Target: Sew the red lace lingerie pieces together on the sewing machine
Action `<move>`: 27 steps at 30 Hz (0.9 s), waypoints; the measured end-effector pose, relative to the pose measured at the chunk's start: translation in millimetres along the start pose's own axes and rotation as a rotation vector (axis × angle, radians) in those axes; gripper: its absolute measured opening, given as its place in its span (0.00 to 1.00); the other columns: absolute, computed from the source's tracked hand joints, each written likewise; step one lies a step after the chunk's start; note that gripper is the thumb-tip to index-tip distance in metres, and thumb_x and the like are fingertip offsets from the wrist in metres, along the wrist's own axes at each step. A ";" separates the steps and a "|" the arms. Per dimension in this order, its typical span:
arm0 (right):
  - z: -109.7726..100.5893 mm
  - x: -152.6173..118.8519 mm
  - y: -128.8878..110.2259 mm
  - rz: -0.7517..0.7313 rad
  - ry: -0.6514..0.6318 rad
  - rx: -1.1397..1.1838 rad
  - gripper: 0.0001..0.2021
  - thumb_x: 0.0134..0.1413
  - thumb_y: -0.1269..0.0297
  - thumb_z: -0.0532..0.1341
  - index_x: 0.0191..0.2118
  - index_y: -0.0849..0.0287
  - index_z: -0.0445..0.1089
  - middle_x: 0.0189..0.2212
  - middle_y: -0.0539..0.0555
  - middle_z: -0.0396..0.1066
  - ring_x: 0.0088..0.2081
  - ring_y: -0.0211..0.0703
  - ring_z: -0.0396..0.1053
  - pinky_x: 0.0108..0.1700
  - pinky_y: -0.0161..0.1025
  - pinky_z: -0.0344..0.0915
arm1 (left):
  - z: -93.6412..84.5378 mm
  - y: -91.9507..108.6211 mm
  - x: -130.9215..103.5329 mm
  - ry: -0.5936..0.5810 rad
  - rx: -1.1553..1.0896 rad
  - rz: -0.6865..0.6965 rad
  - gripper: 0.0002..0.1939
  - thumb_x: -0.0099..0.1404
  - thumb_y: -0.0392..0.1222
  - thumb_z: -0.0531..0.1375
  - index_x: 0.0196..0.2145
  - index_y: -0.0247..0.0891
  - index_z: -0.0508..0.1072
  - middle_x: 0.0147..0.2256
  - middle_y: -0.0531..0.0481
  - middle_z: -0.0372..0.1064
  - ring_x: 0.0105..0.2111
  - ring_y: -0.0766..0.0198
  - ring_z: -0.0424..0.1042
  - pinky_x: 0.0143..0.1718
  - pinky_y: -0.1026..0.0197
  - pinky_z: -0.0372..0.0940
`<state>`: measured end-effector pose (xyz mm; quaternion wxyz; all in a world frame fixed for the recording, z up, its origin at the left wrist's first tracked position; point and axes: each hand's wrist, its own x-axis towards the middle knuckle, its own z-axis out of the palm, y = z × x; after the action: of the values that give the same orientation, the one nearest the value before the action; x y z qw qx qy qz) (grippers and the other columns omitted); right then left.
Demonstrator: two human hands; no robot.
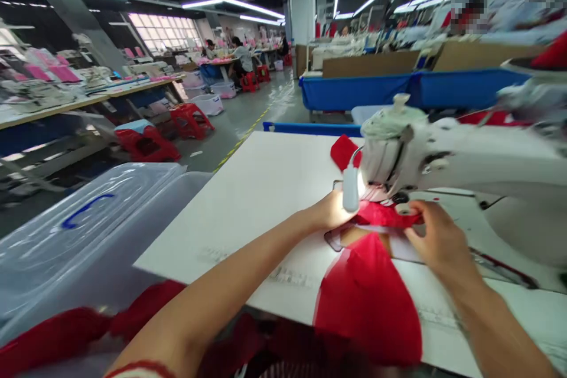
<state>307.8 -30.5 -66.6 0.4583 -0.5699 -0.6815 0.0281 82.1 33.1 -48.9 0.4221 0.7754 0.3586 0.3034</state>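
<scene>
A white sewing machine [482, 150] stands on the right of the white table, its small lamp lit beside the needle area. Red fabric [370, 301] runs from under the needle area down over the table's front edge. My left hand [334, 211] lies at the left end of the fabric strip near the needle; the lamp and its glare hide the fingertips. On the right side of the needle, my right hand [436, 233] pinches the strip's right end between thumb and fingers. Behind the needle area lies another red piece [343, 152].
Lidded clear plastic bins [88, 212] stand left of the white table [212, 207], with red fabric below them. Red stools [190, 120] and another workbench are farther left. Blue-draped bins [358, 93] stand behind. People sit in the distance.
</scene>
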 end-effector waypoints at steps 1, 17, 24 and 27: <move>-0.1 1.7 0.7 -0.023 0.028 -0.020 0.08 0.43 0.63 0.57 0.34 0.52 0.67 0.30 0.53 0.72 0.34 0.49 0.72 0.37 0.45 0.69 | -1.2 3.3 -1.3 -0.003 -0.001 0.031 0.14 0.62 0.41 0.59 0.22 0.38 0.61 0.21 0.56 0.58 0.25 0.66 0.59 0.33 0.61 0.62; -5.5 -0.2 -6.8 -0.080 0.026 0.173 0.01 0.53 0.66 0.54 0.33 0.52 0.60 0.34 0.52 0.74 0.27 0.40 0.71 0.30 0.39 0.71 | -7.2 24.5 -7.9 -0.138 0.077 0.086 0.17 0.64 0.43 0.52 0.20 0.40 0.52 0.20 0.56 0.51 0.22 0.68 0.50 0.23 0.62 0.51; 0.3 2.6 -5.1 -0.317 -0.117 0.035 0.11 0.52 0.68 0.56 0.40 0.52 0.71 0.29 0.51 0.69 0.32 0.43 0.69 0.33 0.39 0.67 | -8.4 17.1 -8.9 -0.173 0.244 0.131 0.17 0.65 0.40 0.51 0.20 0.40 0.51 0.21 0.56 0.50 0.24 0.67 0.52 0.28 0.61 0.52; 1.1 3.3 -5.9 -0.376 -0.140 -0.041 0.10 0.56 0.70 0.53 0.35 0.53 0.72 0.26 0.52 0.65 0.29 0.41 0.65 0.30 0.36 0.62 | -8.5 12.6 -10.2 -0.197 0.323 0.155 0.13 0.62 0.38 0.53 0.22 0.39 0.54 0.22 0.56 0.52 0.26 0.65 0.55 0.32 0.62 0.55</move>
<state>302.8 -29.3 -62.0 0.3954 -0.4384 -0.8065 -0.0323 73.6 23.6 -35.7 0.3008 0.8841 0.2987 0.1965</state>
